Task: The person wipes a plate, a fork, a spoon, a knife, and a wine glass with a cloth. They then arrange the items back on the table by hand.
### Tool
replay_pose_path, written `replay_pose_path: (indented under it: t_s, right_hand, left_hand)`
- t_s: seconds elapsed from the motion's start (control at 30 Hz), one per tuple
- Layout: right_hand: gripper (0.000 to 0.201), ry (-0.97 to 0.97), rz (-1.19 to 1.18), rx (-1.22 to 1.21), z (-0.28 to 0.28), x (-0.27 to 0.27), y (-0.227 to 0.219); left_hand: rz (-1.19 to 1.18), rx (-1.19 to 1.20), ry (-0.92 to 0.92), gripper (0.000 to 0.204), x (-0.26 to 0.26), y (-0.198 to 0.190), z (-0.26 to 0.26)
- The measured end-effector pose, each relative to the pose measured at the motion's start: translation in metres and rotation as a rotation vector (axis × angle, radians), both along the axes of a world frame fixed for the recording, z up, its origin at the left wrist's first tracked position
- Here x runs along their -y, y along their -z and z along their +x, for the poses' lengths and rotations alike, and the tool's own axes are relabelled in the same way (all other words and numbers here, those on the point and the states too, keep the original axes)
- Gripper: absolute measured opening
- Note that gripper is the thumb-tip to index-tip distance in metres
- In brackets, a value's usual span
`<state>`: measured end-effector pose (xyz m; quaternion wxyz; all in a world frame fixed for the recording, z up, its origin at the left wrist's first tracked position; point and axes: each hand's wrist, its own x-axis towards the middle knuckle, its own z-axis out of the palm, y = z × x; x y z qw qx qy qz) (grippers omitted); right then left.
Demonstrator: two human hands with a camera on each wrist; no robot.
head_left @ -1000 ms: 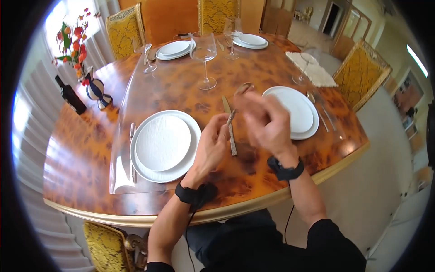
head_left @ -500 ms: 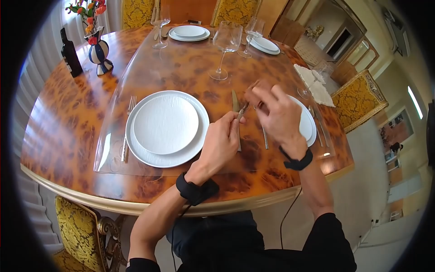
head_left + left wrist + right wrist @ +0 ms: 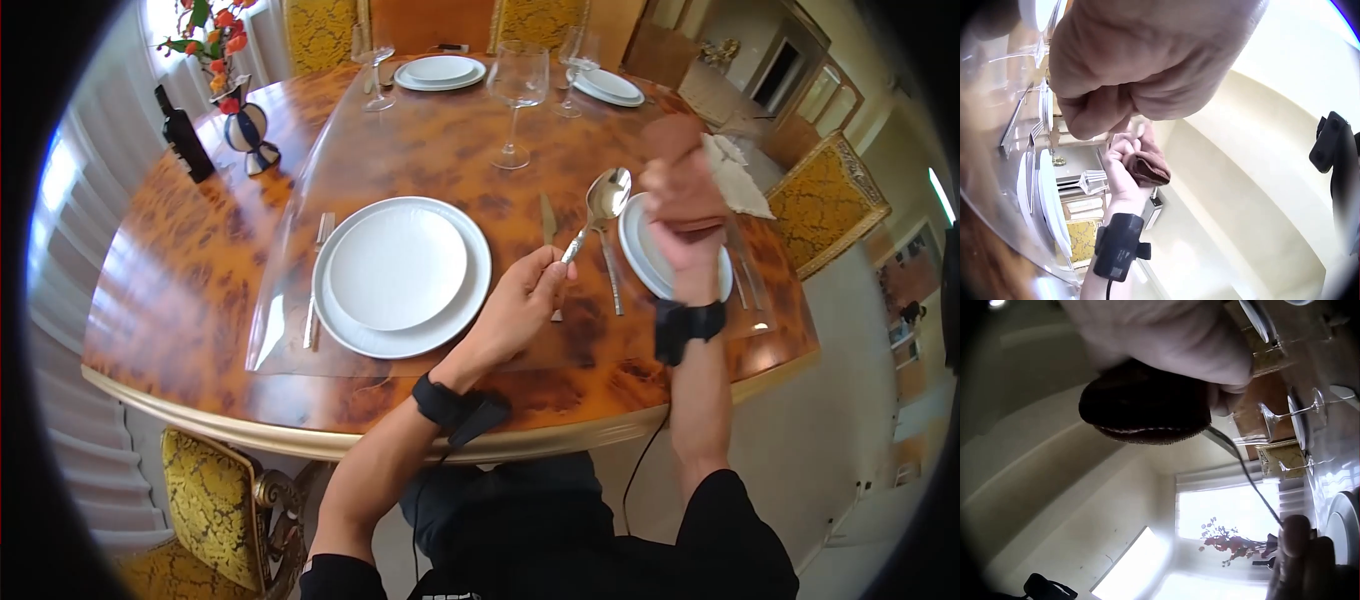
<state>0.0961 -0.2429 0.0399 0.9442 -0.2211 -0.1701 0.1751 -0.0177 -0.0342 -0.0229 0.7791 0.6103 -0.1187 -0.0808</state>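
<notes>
My left hand [image 3: 518, 302] pinches the patterned handle of a spoon [image 3: 609, 194], its shiny bowl pointing up and away above the table. To its right, my raised right hand [image 3: 692, 250] grips a folded brown cloth [image 3: 688, 205], a little apart from the spoon's bowl in the head view. In the right wrist view the cloth [image 3: 1147, 409] overlaps the spoon's far end, while the thin handle [image 3: 1254, 484] runs to my left fingers. A knife [image 3: 547, 218] lies partly behind my left hand. Beneath the held spoon, another utensil's handle [image 3: 612, 280] rests on the table.
Stacked white plates [image 3: 478, 290] stand left of my left hand, with a fork [image 3: 318, 270] beside them. More plates [image 3: 650, 272] sit under my right hand. A tall wine glass [image 3: 515, 120] stands ahead. A dark bottle [image 3: 185, 138] and flower vase [image 3: 250, 140] stand far left.
My right hand with the cloth has moved right, away from the spoon, and the spoon's bowl now shows. My left hand keeps its hold on the handle. The head view has shifted.
</notes>
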Motion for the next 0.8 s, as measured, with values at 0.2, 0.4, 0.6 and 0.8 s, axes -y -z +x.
replay_pose_path:
  t_s: [0.2,0.4,0.6,0.8]
  right_hand:
    - [0.034,0.392,-0.360,-0.063,-0.016,0.000,0.010]
    - [0.040,0.451,-0.523,0.093,-0.028,0.001,0.030]
    - [0.038,0.436,-0.528,0.184,-0.040,-0.004,0.016]
    - [0.044,0.498,-0.536,0.207,-0.036,-0.003,0.023]
  left_hand:
    - [0.218,-0.043,-0.279,0.021,0.000,0.005,0.011]
    - [0.976,0.463,-0.404,0.016,-0.008,0.052,0.030]
    - [1.256,0.355,-0.414,0.021,-0.001,0.031,0.021]
    - [1.370,0.757,-0.559,0.010,0.000,0.031,0.015]
